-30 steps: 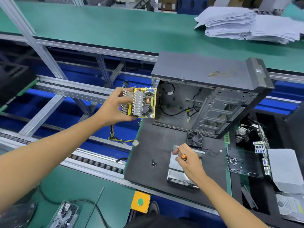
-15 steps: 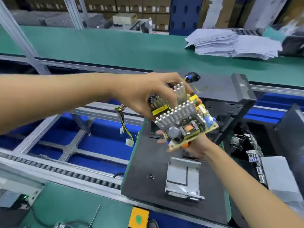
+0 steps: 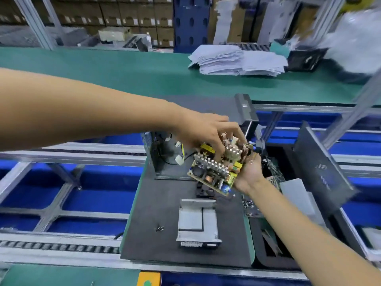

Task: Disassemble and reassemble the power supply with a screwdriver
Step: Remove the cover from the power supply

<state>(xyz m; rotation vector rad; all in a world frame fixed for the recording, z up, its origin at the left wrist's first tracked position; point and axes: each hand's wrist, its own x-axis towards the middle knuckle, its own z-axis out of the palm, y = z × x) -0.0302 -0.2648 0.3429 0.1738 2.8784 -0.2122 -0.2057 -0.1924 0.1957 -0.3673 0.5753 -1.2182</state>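
PSU circuit board held in air above far part of the dark mat, w/ heatsinks up, tilted, near corner dipping toward viewer. Left hand comes over from left, fingers curled down onto board's top, pinching among the heatsinks. Right hand is under board's right edge, palm up, cupping it from below; fingers mostly hidden by board, so grip only partly readable. Screwdriver not made out for certain.

Empty PSU metal casing lies flat on mat, near edge, approx centre-right, open side up, vent grille facing viewer. Small screws on mat just left of casing, apart from it. Black fan on mat between casing and PC case, partly hidden by board.

PC case stands at mat's far edge, open side toward viewer, cables and white connector visible inside. Stack of papers on green surface beyond, far right. Picture motion-blurred at right side.
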